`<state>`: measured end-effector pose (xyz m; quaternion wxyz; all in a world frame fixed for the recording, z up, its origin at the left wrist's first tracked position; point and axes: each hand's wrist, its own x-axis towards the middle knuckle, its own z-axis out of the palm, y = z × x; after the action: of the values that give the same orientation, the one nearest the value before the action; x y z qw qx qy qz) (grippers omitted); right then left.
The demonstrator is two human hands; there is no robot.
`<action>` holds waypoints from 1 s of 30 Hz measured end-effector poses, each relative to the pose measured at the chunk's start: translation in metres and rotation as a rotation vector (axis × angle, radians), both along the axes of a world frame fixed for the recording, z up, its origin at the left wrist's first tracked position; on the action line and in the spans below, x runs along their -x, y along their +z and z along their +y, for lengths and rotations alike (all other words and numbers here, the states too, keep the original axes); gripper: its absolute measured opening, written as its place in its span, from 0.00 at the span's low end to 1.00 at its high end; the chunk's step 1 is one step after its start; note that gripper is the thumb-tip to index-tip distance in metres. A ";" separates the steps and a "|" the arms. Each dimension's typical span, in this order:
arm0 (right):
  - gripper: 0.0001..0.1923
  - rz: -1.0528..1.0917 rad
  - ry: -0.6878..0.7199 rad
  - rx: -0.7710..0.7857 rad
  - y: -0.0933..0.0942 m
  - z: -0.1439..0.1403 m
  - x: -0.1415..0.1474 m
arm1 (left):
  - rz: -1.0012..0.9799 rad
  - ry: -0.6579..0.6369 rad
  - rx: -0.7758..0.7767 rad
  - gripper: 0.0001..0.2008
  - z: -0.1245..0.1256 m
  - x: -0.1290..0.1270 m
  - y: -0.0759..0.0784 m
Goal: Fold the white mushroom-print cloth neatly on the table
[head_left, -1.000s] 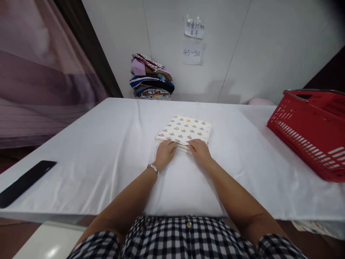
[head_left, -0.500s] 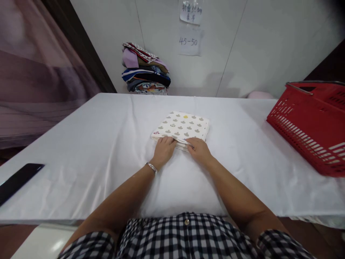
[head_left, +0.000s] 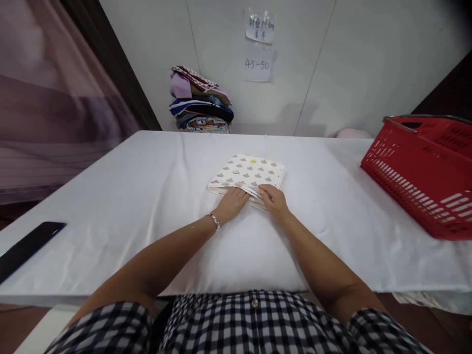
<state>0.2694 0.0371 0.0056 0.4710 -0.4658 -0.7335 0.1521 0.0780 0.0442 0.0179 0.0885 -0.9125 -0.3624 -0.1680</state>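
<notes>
A white cloth [head_left: 250,169], folded into a thick square pad, lies on the white-covered table in front of me. Small grey motifs cover it, with one yellow and one dark red among them. The fingers of my left hand [head_left: 233,203] are stretched out and slipped under the top layer at the near edge, their tips hidden; a silvery bracelet is on that wrist. My right hand [head_left: 275,200] is closed on the near edge toward the right corner, thumb and fingers pinching the layers. Between the hands the near edge gapes slightly.
A red plastic basket [head_left: 424,177] stands at the right of the table. Folded fabrics [head_left: 201,105] are stacked beyond the far edge, against the wall. A black flat object [head_left: 29,248], perhaps a phone, lies at the left. Two paper signs [head_left: 259,64] hang on the wall.
My left hand has moved a little right and its fingers have gone under the cloth's top layer, lifting the near edge. My right hand still grips near the right corner. The view has tilted slightly.
</notes>
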 end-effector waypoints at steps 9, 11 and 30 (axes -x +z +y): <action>0.12 -0.238 0.007 0.066 -0.011 0.016 -0.015 | 0.073 0.110 0.005 0.15 -0.004 -0.004 -0.009; 0.11 -0.230 0.014 0.067 -0.013 0.017 -0.016 | 0.050 0.143 -0.008 0.14 -0.008 -0.003 -0.012; 0.11 -0.416 0.173 -0.091 0.002 -0.002 0.006 | -0.217 0.155 -0.086 0.13 -0.034 0.013 -0.003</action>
<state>0.2634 0.0356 0.0079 0.3153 -0.4009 -0.8581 0.0595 0.0649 0.0097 0.0153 0.1005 -0.8535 -0.4317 -0.2738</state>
